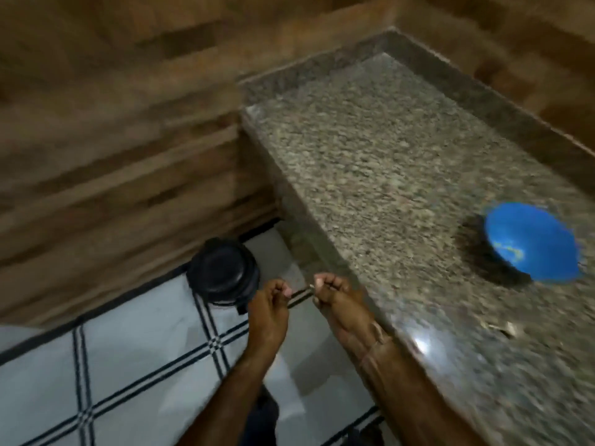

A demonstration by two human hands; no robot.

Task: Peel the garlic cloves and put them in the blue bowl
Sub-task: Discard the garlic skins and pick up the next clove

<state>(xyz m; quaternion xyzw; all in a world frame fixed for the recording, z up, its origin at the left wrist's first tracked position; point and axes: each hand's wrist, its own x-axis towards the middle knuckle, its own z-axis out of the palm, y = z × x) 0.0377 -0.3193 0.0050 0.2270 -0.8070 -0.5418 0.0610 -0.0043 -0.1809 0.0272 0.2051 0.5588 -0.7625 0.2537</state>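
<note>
Curling left hand (pixel 272 304), right hand (pixel 333 296), perhaps pinching something, one blue bowl (pixel 515 226)

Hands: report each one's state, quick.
Left hand: fingers curled; too blurred to tell whether it holds anything.
Right hand: fingers curled, pinching a pale scrap.

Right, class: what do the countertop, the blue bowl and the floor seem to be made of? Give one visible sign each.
Countertop: polished stone, likely granite; speckled grey-brown grain and a bright glare spot. Blue bowl: probably plastic; even bright colour, smooth wall, though blur leaves it open. Floor: seemingly glazed tile; pale glossy squares crossed by dark lines.
</note>
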